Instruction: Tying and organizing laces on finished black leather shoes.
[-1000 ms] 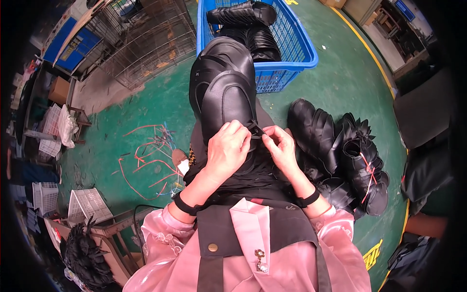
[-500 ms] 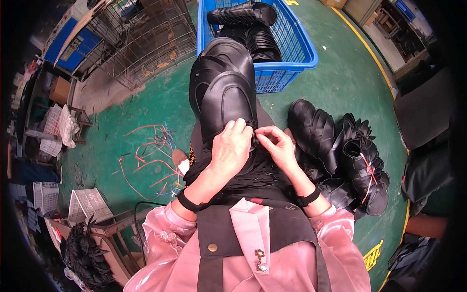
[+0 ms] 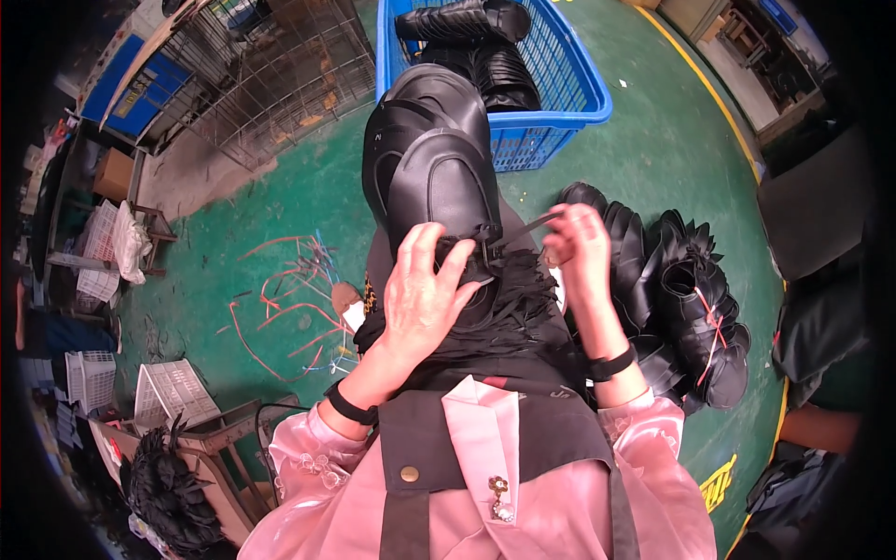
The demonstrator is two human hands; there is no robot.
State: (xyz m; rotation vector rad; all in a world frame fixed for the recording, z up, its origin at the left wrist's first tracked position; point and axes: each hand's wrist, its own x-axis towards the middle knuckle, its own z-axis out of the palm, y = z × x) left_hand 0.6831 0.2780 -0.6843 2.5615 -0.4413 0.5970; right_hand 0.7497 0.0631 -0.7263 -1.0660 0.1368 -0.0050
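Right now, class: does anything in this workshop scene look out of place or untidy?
Yes. Loose red and orange strips lie scattered across the green floor left of the person's knees, unlike the black boots gathered in the blue basket.

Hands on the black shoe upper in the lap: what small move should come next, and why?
Probably keep drawing the strap out through the buckle. The right hand pinches the strap's free end, lifted off to the right, while the left hand presses the black upper just below the buckle. The strap looks taut but not yet laid flat, so a short further pull seems likely.
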